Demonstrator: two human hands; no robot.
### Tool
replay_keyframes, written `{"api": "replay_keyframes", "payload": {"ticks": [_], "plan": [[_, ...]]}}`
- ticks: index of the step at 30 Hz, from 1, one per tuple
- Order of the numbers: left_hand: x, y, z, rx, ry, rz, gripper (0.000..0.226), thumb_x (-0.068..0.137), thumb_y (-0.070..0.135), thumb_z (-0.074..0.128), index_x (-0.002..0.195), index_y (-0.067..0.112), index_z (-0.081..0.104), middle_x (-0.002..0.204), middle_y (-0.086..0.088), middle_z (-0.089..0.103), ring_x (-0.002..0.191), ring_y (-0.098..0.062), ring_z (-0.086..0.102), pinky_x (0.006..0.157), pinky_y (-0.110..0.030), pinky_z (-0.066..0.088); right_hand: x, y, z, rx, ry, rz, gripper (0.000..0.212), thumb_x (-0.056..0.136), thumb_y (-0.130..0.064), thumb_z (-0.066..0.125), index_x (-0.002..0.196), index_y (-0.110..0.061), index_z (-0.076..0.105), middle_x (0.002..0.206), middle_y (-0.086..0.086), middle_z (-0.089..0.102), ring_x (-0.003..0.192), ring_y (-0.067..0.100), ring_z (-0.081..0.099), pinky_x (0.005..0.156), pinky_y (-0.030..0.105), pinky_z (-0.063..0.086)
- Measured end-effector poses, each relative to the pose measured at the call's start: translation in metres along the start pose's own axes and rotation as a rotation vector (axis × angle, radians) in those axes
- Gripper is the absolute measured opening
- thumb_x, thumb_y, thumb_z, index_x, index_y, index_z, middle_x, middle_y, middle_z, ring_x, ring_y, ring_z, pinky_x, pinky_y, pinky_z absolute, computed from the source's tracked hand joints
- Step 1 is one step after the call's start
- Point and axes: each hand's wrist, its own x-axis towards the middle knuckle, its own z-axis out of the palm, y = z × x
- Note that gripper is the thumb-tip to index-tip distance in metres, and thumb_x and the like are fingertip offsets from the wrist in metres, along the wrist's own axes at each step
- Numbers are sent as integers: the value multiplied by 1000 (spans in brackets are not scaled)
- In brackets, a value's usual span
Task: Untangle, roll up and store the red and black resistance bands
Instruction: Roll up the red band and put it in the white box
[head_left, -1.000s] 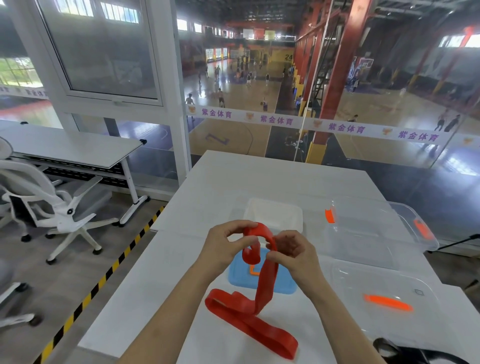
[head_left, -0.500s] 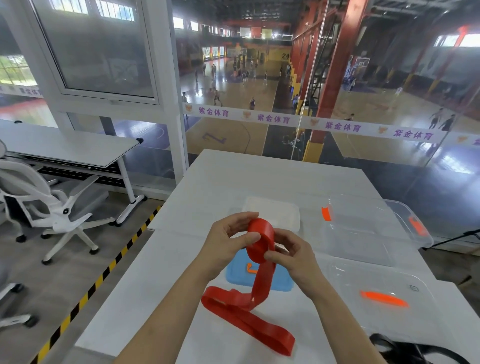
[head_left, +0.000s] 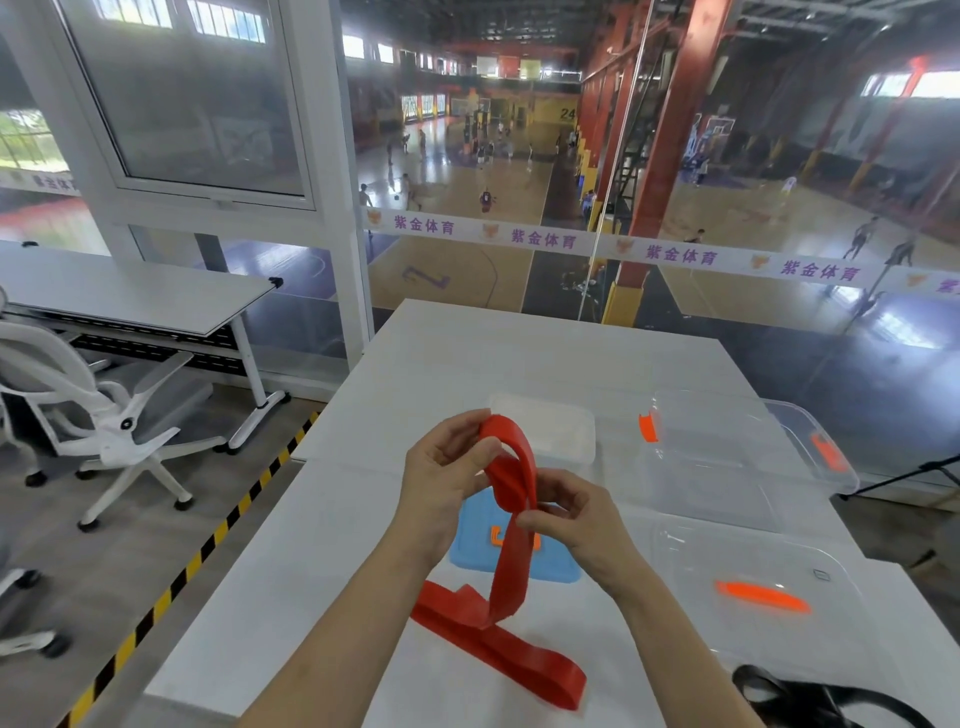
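The red resistance band (head_left: 511, 571) is partly rolled above the white table (head_left: 311, 545). My left hand (head_left: 447, 478) grips the small roll at its top, thumb pressed on the coil. My right hand (head_left: 576, 519) pinches the strip just below the roll. From there the band hangs down and its loose end lies flat on the table toward me. The black resistance band (head_left: 815, 701) lies in a tangle at the table's near right corner, partly cut off by the frame's edge.
A clear storage box (head_left: 727, 457) with orange clips stands at the right, its clear lid (head_left: 763, 587) nearer me. A blue lid (head_left: 467, 551) lies under my hands and a white container (head_left: 550, 431) behind them. Office chair and a second desk stand left.
The roll between my hands has grown and turned, taking up more band. The loose part on the table has shortened and shifted slightly. Both hands stay in about the same place.
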Motion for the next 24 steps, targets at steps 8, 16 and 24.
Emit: {"api": "replay_keyframes", "payload": {"ticks": [8, 16, 24], "plan": [[-2, -6, -4, -130, 2, -95, 35, 100, 11, 65, 134, 20, 66, 124, -3, 77, 118, -24, 74, 96, -48, 63, -3, -1, 7, 153, 244, -85, 30, 89, -7, 82, 117, -15, 77, 107, -2, 83, 103, 17, 79, 90, 24, 62], [9, 8, -49, 503, -289, -60, 50, 94, 17, 78, 140, 31, 65, 137, 13, 71, 133, -5, 62, 118, -37, 47, 5, -21, -26, -255, -24, -100, 32, 81, -18, 93, 108, -28, 79, 100, -13, 79, 97, 10, 75, 90, 26, 63], [8, 19, -20, 1169, -488, 9, 46, 80, 41, 87, 122, 31, 71, 115, 12, 75, 110, -10, 69, 101, -39, 58, 18, -42, -20, -620, -253, -190, 29, 79, -34, 90, 106, -30, 79, 95, -5, 72, 92, 14, 69, 91, 33, 60]]}}
